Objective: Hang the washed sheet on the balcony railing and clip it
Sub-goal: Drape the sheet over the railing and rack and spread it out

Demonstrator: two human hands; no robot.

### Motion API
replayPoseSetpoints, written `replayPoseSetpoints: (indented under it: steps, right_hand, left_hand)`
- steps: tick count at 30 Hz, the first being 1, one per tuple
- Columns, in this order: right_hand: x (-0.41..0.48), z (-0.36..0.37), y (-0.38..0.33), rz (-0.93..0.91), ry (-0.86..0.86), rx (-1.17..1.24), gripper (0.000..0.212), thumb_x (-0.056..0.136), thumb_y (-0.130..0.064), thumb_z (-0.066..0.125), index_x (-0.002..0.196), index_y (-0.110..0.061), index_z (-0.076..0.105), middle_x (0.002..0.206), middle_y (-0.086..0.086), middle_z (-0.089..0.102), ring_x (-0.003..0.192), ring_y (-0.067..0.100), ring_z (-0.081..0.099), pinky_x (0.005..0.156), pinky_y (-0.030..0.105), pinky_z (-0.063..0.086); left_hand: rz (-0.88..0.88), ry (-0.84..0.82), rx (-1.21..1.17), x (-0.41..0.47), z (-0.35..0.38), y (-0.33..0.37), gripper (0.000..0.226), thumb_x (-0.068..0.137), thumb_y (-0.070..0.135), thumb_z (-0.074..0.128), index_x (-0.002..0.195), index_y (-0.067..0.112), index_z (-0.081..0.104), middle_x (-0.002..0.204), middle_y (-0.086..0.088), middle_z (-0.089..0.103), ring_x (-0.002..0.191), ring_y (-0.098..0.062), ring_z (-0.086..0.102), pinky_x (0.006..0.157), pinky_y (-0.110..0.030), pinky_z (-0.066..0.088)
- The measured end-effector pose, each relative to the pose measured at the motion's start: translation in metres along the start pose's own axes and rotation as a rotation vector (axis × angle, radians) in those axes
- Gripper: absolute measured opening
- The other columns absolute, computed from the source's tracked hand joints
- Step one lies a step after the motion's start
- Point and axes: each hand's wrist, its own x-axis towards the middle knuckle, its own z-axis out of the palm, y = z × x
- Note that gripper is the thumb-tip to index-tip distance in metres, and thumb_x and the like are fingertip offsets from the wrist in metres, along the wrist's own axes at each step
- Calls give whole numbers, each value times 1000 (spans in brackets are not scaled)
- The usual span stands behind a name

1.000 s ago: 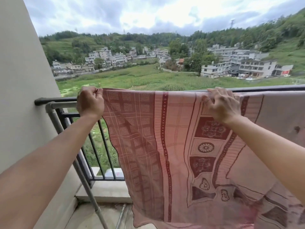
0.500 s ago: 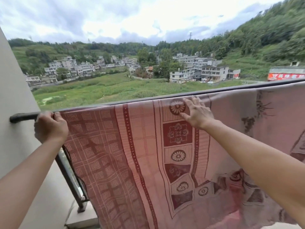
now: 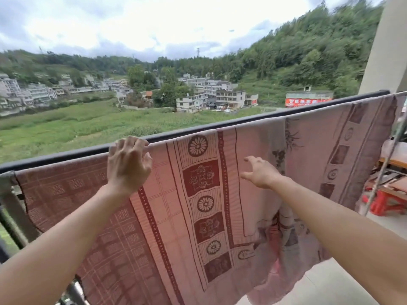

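Head: sheet [image 3: 308, 139] covers railing [image 3: 66, 154]; stool [image 3: 383, 204] nearby.

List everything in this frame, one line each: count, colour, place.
sheet: 1, pink with maroon patterns, draped over the railing
railing: 1, black, across the frame under the sheet
pillar: 1, beige, far right
stool: 1, red, lower right, past the sheet's end
field: 1, green, beyond the railing
houses: many, white and grey, beyond the field
sign: 1, red, right of the houses
clips: none in view
left hand: 1, fingers over the sheet at the railing's top
right hand: 1, fingers spread, before the sheet; contact unclear
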Motion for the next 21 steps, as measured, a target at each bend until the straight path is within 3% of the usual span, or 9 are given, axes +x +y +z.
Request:
replayPoseSetpoints:
  steps: [6, 12, 17, 21]
  right_hand:
    - [30, -62, 139, 222, 70, 41, 62, 89, -46, 60, 142, -21, 41, 141, 6, 50, 126, 26, 50, 99, 37, 42]
    - [91, -88, 245, 347, 190, 100, 52, 88, -45, 61, 132, -20, 53, 131, 7, 59, 115, 27, 56, 92, 36, 44]
    - [188, -118, 286, 194, 344, 66, 41, 92, -40, 57, 126, -18, 59, 123, 4, 64, 113, 26, 57, 88, 34, 44]
    - [285, -137, 287, -72, 485, 29, 42, 94, -34, 55, 134, -20, 53, 136, 5, 55, 124, 26, 49, 95, 43, 45]
  left_hand:
    - [137, -152, 11, 68, 92, 121, 38, 87, 24, 61, 121, 6, 59, 122, -18, 58, 113, -36, 53, 105, -52, 35]
    - [224, -191, -16, 123, 176, 220, 41, 89, 28, 56, 127, 12, 55, 124, -14, 57, 116, -34, 50, 107, -51, 32]
    - [145, -222, 9, 175, 244, 279, 36, 95, 37, 46, 122, 16, 55, 123, -12, 58, 113, -31, 52, 102, -46, 32]
    - [3, -187, 142, 204, 298, 296, 42, 98, 49, 31, 118, 23, 57, 115, -6, 63, 105, -28, 55, 90, -44, 31]
